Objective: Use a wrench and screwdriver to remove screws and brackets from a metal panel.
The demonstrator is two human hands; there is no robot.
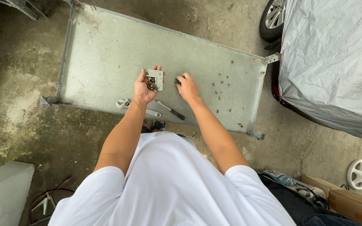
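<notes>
Your left hand (144,87) is cupped palm-up with the fingers curled around a small grey metal bracket (155,77) and a little heap of dark, rusty-looking screws (151,83) sitting in the palm, so that hand's clamped on the bracket and its screws. Right hand (187,86) is down on the panel with the fingertips pinched together on something small and dark; too tiny to tell what it is, looks like one more bit of hardware.

You're standing over a big flat metal panel (105,58) lying on a concrete floor (17,109). Panel's a dull grey-green sheet, scuffed and spotty, with a raised rim and corner tabs sticking out. Concrete around it is stained, damp-looking and mossy in patches. More loose screws (221,86) are scattered across the right part of the panel, well apart from each other. Just near your left wrist lies an adjustable wrench (125,104), shiny steel, and beside it a screwdriver (170,110) with a black handle, both on the panel's near edge.

Off to the right there's a car under a crinkly grey cover (332,62), one wheel (273,16) peeking out. Bottom right has cardboard boxes (348,201) and a white fan (359,173).
</notes>
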